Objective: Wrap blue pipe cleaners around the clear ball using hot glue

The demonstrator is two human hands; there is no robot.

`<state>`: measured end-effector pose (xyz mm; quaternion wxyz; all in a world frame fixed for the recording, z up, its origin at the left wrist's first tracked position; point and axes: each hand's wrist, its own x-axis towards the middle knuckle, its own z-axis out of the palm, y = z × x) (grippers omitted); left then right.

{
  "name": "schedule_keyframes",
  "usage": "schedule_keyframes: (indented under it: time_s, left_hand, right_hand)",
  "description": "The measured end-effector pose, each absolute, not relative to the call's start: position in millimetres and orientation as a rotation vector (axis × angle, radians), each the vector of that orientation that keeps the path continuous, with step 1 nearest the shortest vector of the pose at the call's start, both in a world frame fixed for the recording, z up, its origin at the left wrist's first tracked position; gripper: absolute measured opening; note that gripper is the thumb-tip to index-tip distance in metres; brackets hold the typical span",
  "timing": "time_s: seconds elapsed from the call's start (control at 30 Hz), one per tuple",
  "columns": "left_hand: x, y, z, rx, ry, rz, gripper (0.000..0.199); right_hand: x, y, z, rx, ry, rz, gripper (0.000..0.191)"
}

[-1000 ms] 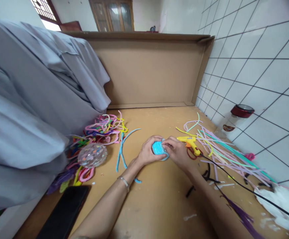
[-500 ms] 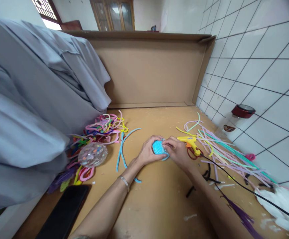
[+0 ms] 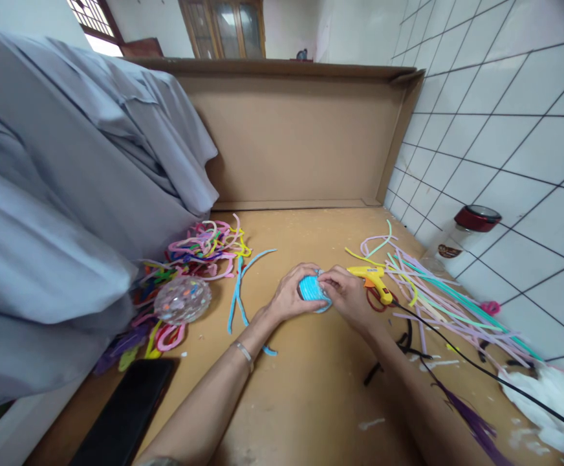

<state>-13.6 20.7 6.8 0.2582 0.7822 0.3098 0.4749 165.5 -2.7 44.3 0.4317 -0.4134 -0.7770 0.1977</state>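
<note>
Over the middle of the tabletop, my left hand (image 3: 292, 292) is wrapped round a small blue object wound from pipe cleaners (image 3: 312, 289), thumb below and fingers above. At its right side my right hand (image 3: 344, 290) is closed in a pinch against it. What lies between those fingertips is too small to make out. Loose blue pipe cleaners (image 3: 237, 298) lie to the left of my left hand. A yellow hot glue gun (image 3: 375, 279) rests just right of my right hand, its nozzle hidden behind the fingers.
Tangled coloured pipe cleaners (image 3: 209, 249), a clear speckled ball (image 3: 183, 300) and a black phone (image 3: 127, 408) lie left. Straight pipe cleaners (image 3: 447, 298), a red-lidded jar (image 3: 471, 226) and the glue gun's cord (image 3: 476, 362) are on the right. A cardboard panel (image 3: 296, 136) stands behind.
The view has shifted very slightly. Both hands keep the same hold on the blue object, with hardly any visible movement.
</note>
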Motion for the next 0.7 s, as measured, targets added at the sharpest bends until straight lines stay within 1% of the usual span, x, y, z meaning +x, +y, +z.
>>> schedule_keyframes:
  time_s: [0.1,0.23,0.3,0.37,0.53,0.7]
  left_hand:
    - [-14.5,22.4,4.4,2.130,0.837,1.269,0.062]
    - [-15.9,25.7,-0.4,2.160,0.794,1.272,0.079]
    - [-16.3,25.9,-1.1,2.183,0.786,1.263,0.084]
    - [-15.9,24.8,0.0,2.202,0.796,1.247,0.083]
    - [-11.5,19.5,4.8,2.148,0.850,1.268,0.068]
    - [-8.8,18.8,6.3,2.067,0.854,1.303,0.066]
  right_hand:
    - [165.7,-1.7,42.4,-1.032,-1.929,0.491,0.013]
    - [165.9,-1.2,41.2,-1.031,-1.932,0.497,0.012]
    - [165.9,-1.4,41.7,-1.039,-1.930,0.501,0.012]
    - [165.9,-1.8,42.4,-1.044,-1.922,0.503,0.012]
    - [164.6,-2.7,43.0,-1.032,-1.885,0.550,0.010]
    - [162.1,-0.9,38.6,-1.002,-1.736,0.673,0.015]
